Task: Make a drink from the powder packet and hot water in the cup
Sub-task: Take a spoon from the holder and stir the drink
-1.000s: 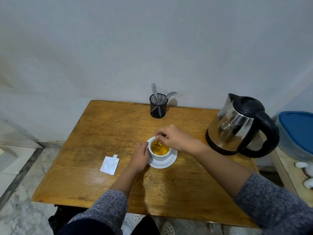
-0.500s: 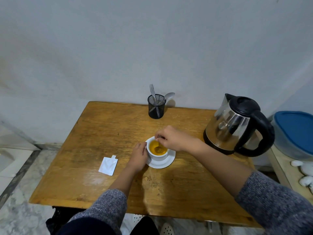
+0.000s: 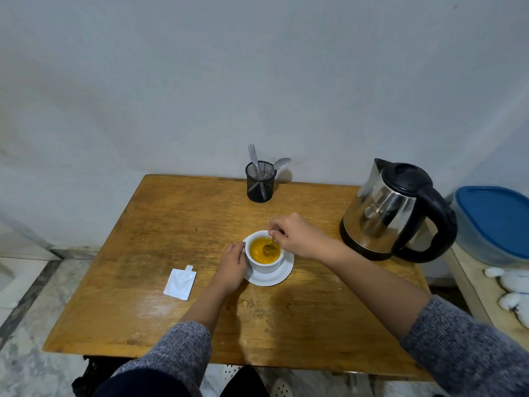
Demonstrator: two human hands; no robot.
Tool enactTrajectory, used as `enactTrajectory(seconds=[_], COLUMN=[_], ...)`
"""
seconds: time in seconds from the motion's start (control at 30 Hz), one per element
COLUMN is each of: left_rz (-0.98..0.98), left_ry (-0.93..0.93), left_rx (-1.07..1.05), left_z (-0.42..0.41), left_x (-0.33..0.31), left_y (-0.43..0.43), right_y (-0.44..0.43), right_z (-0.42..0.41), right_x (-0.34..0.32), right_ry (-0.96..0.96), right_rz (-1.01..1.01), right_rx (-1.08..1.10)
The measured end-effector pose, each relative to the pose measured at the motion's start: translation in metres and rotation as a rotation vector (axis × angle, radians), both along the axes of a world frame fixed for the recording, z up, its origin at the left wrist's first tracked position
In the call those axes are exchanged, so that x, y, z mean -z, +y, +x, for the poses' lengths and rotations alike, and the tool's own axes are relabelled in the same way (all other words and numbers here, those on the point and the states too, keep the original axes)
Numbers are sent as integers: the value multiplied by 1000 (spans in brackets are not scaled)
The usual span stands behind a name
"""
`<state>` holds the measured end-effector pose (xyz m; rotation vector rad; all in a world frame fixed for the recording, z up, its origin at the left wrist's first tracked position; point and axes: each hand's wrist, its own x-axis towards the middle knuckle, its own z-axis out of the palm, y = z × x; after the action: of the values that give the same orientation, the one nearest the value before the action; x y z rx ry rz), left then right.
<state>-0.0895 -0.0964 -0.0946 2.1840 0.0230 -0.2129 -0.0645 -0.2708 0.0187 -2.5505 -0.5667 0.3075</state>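
Observation:
A white cup [image 3: 264, 265] full of orange-yellow drink stands on a white saucer [image 3: 272, 277] in the middle of the wooden table [image 3: 171, 224]. My left hand [image 3: 232, 266] wraps the cup's left side. My right hand [image 3: 300, 237] hovers over the cup's far right rim and pinches the handle of a small spoon [image 3: 269, 248], whose bowl sits in the liquid. A torn white powder packet [image 3: 180, 283] lies flat on the table to the left of the cup.
A steel kettle [image 3: 392, 213] with a black handle and lid stands at the table's right. A black mesh holder [image 3: 260, 181] with a fork and spoon sits at the back edge by the wall. A blue-lidded container [image 3: 495, 222] rests on a side surface to the right.
The spoon's bowl has shifted around inside the cup as my right hand moves it. My left hand stays on the cup. The camera view has drifted slightly.

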Motion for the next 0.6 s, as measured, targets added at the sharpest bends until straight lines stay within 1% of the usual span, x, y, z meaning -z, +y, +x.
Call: enactTrajectory(seconds=[0.27, 0.4, 0.5, 0.6], left_rz=[16, 11, 14, 6], left_ry=[-35, -52, -32, -20], left_rx=[24, 40, 51, 52], left_z=[1, 1, 2, 1], left_x=[3, 4, 5, 3], left_y=[2, 3, 6, 5], right_y=[-18, -26, -28, -25], right_z=[-4, -9, -9, -7], right_x=[-19, -29, -31, -31], right_ry=[-55, -116, -115, -52], right_rz=[96, 41, 54, 13], right_rx=[-130, -284, -289, -262])
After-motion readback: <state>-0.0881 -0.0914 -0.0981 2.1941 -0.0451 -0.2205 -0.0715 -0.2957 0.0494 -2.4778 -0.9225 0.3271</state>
